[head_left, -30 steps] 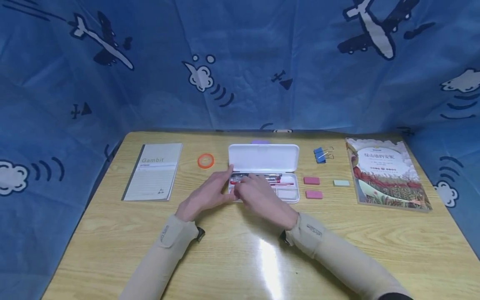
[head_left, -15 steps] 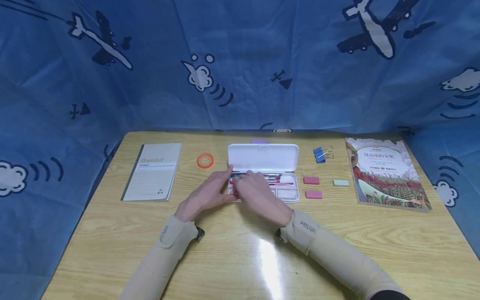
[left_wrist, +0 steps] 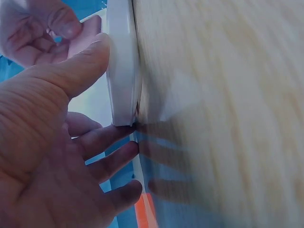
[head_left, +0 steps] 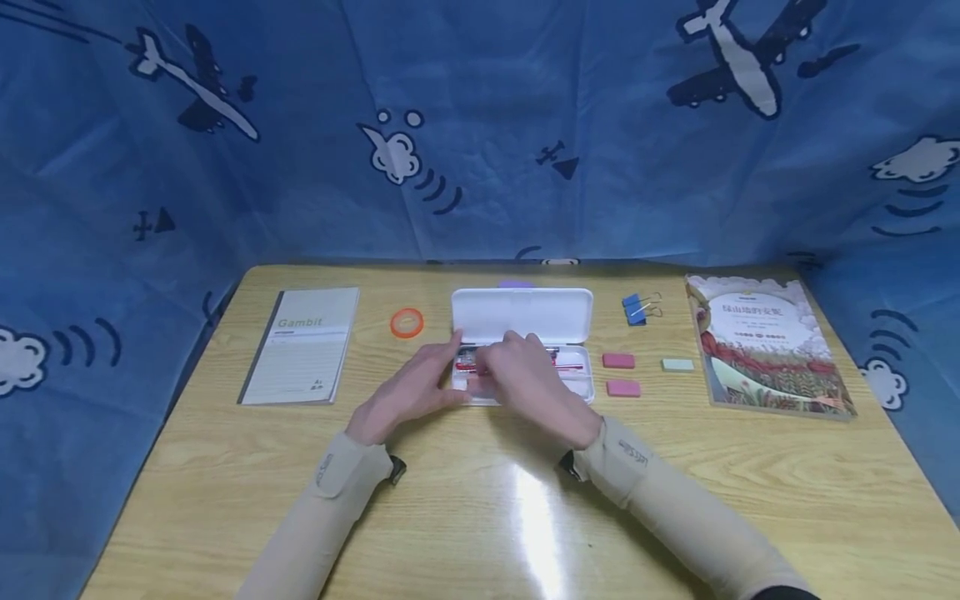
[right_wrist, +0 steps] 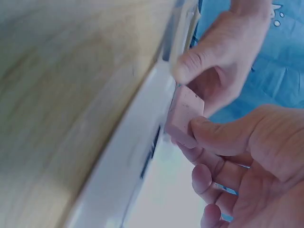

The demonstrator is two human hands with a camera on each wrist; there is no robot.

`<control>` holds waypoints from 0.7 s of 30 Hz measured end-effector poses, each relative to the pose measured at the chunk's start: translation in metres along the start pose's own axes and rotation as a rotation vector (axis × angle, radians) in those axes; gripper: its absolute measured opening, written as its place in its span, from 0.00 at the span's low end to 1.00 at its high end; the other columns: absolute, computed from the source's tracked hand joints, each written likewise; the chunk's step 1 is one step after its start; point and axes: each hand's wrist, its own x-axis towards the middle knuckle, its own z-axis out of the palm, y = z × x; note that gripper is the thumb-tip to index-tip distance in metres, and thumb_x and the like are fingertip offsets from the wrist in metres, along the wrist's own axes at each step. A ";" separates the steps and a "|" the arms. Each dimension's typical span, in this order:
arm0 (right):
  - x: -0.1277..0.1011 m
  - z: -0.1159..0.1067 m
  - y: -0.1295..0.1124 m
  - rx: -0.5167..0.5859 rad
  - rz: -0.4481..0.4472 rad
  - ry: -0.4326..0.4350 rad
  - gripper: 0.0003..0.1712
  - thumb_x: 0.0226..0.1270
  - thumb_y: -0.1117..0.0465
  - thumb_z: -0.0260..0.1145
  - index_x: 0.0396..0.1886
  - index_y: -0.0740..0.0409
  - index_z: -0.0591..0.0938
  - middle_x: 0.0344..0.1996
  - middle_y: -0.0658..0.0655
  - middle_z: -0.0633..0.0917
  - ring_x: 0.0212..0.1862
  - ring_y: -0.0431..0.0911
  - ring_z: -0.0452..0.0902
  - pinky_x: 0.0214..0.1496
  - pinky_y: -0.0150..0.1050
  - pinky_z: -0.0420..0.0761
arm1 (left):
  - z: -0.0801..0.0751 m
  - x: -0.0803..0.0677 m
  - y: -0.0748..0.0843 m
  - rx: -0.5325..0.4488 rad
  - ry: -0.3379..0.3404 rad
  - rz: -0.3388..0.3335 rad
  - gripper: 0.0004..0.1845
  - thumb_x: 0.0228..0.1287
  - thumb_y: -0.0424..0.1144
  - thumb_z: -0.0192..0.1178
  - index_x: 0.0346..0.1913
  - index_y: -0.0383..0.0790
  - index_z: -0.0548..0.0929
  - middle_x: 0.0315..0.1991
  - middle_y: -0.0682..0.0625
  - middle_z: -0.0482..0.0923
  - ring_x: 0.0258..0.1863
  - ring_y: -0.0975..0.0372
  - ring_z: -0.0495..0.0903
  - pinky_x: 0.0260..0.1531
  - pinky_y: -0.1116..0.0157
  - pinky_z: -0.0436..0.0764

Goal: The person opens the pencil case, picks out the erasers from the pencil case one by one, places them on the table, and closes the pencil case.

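On the wooden table [head_left: 225,467], a Gambit notebook [head_left: 302,343] lies at nine o'clock of the open white pencil case [head_left: 522,315], an orange tape ring [head_left: 407,322] between them; the left hand [head_left: 408,390] steadies the case's left end, fingers nearly straight, thumb on its rim; the right hand [head_left: 528,382] pinches a pink eraser [right_wrist: 184,115] over the tray; at three o'clock lie two more pink erasers [head_left: 619,361], blue binder clips [head_left: 635,308] and a picture book [head_left: 765,343].

A wooden table [head_left: 480,517] bears a notebook [head_left: 302,343], pencil case [head_left: 522,315], erasers [head_left: 619,361] and book [head_left: 765,342].
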 end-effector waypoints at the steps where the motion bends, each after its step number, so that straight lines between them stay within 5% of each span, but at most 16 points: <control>1: -0.002 -0.003 0.003 0.006 0.009 0.003 0.09 0.61 0.50 0.75 0.31 0.49 0.89 0.26 0.47 0.89 0.29 0.46 0.70 0.33 0.39 0.68 | 0.000 0.000 0.000 0.002 -0.001 0.002 0.57 0.60 0.47 0.73 0.81 0.34 0.47 0.74 0.35 0.67 0.73 0.46 0.67 0.75 0.49 0.65; 13: -0.045 -0.033 0.068 0.064 0.093 0.063 0.04 0.56 0.59 0.79 0.28 0.51 0.90 0.26 0.49 0.90 0.31 0.47 0.75 0.37 0.42 0.72 | 0.001 0.000 0.002 -0.016 -0.040 -0.102 0.56 0.62 0.49 0.72 0.82 0.41 0.45 0.78 0.38 0.59 0.78 0.49 0.61 0.77 0.50 0.62; 21: -0.081 -0.050 0.120 -0.003 0.187 0.036 0.09 0.52 0.71 0.73 0.27 0.52 0.89 0.26 0.51 0.89 0.33 0.52 0.80 0.36 0.50 0.78 | 0.000 0.000 0.002 -0.021 -0.049 -0.090 0.56 0.63 0.49 0.71 0.82 0.41 0.44 0.80 0.38 0.57 0.79 0.48 0.58 0.78 0.50 0.60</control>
